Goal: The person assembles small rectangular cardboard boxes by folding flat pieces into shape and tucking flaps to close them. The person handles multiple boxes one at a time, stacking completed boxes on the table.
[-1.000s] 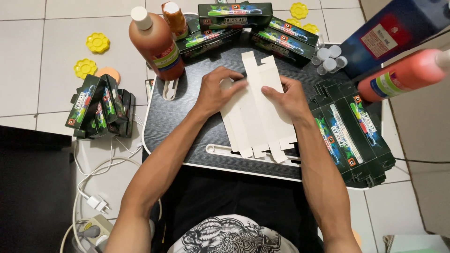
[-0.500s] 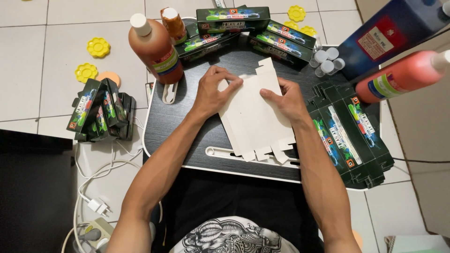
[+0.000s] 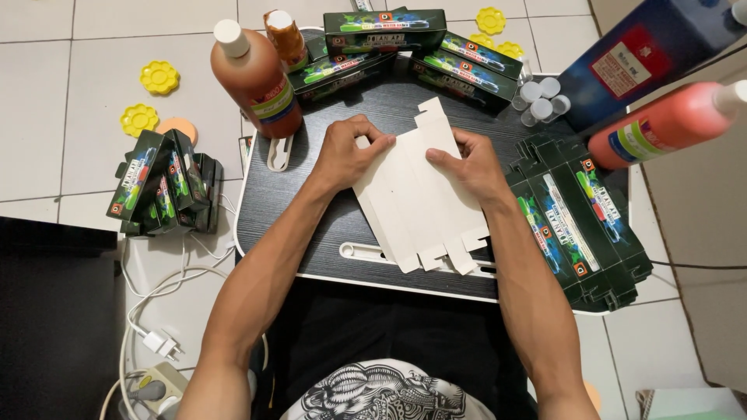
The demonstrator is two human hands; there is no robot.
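The fingers (image 3: 366, 144) of the left hand (image 3: 346, 155) are curled and press on the upper left edge of the flat white carton blank (image 3: 416, 194), while the fingers (image 3: 440, 155) of the right hand (image 3: 471, 165) lie bent on its upper right part, pinning it down rather than closing round it. The carton blank lies unfolded, plain side up, in the middle of the dark wood-grain desk (image 3: 288, 210), slanting from its top flaps near the far side down to its bottom tabs at the near edge, where it covers part of a white slot in the desk. To the right of the carton blank a stack of flattened dark green printed cartons (image 3: 580, 229) rests on the desk's right end, close to the right wrist. To the left of the blank, off the desk on the tiled floor, stands a cluster of made-up green boxes (image 3: 159, 190), with white cables and a plug (image 3: 159, 342) nearer the person. Beyond the blank, on the far left, a large bottle of brown-orange paint (image 3: 253, 78) with a white cap stands upright, a smaller orange bottle (image 3: 284, 35) behind it. Straight beyond lie several assembled green boxes (image 3: 389, 31) in a row, and far right of them small white-capped jars (image 3: 541, 97), a lying red-orange bottle (image 3: 661, 124), and yellow flower-shaped lids (image 3: 159, 76) on the floor at far left.
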